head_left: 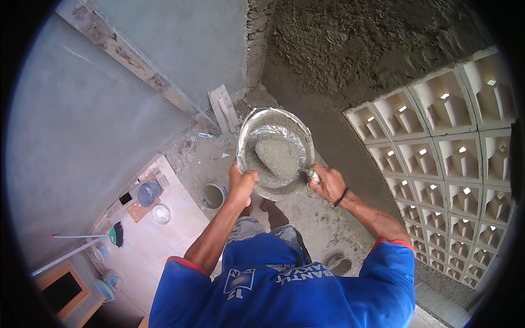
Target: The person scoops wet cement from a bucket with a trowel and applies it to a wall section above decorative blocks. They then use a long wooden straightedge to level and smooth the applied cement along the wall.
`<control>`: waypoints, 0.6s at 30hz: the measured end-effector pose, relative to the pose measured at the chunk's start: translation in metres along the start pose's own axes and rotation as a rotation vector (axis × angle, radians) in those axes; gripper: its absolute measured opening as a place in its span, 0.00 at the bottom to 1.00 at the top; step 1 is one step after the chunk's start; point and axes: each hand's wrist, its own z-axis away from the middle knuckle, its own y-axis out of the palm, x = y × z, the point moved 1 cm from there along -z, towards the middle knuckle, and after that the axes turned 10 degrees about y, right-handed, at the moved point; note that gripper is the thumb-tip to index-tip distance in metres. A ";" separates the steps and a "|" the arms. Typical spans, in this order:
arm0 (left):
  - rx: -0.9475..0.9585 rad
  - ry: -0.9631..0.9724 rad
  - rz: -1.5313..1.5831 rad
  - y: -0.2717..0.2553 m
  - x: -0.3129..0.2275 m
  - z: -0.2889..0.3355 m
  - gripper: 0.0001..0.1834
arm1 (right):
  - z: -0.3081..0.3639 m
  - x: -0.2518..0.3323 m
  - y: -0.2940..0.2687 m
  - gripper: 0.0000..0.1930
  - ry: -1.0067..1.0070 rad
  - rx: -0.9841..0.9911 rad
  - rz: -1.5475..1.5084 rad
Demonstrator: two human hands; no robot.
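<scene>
A bucket (242, 141) with a mortar-smeared rim is held up in front of my body, its mouth tipped into view. My left hand (240, 186) grips the near left part of the rim, thumb toward the inside. Inside, a heap of wet grey mortar (278, 156) rises above the rest. My right hand (330, 185) is closed around the short handle of a trowel (313, 175) at the right rim. The blade is not seen plainly; it seems covered by the heaped mortar.
Ahead stands a wall with rough wet plaster (350, 49); ventilation blocks (437, 147) fill the right side. A wooden float (223, 108) leans near the corner. Buckets (213, 195) (339, 265) stand by my legs. At left are a broom (116, 234) and a white tub (161, 214) on tiles.
</scene>
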 end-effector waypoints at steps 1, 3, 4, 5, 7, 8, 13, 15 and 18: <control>0.003 -0.015 0.013 -0.004 0.003 -0.001 0.33 | 0.001 0.000 0.004 0.16 -0.010 -0.033 -0.018; -0.008 -0.047 0.024 -0.011 0.003 -0.003 0.33 | -0.005 0.004 -0.002 0.16 0.031 0.023 0.088; -0.022 -0.064 0.023 -0.014 0.002 -0.002 0.32 | -0.008 0.010 -0.007 0.16 0.051 0.048 0.142; -0.036 -0.082 0.022 -0.017 0.003 -0.001 0.32 | -0.008 0.015 -0.012 0.16 0.049 0.046 0.133; -0.048 -0.059 -0.041 -0.025 0.006 -0.003 0.29 | -0.004 0.026 -0.025 0.15 0.052 0.043 0.123; -0.056 -0.050 -0.073 -0.031 0.010 -0.004 0.28 | -0.003 0.035 -0.033 0.15 0.046 0.044 0.106; -0.105 0.004 -0.108 -0.058 0.028 -0.002 0.30 | -0.003 0.086 -0.082 0.18 -0.099 0.037 -0.056; -0.140 0.022 -0.144 -0.066 0.034 0.002 0.31 | -0.004 0.093 -0.104 0.19 -0.164 0.164 -0.163; -0.199 0.040 -0.118 -0.072 0.043 0.011 0.34 | -0.021 0.090 -0.131 0.23 -0.053 0.401 -0.332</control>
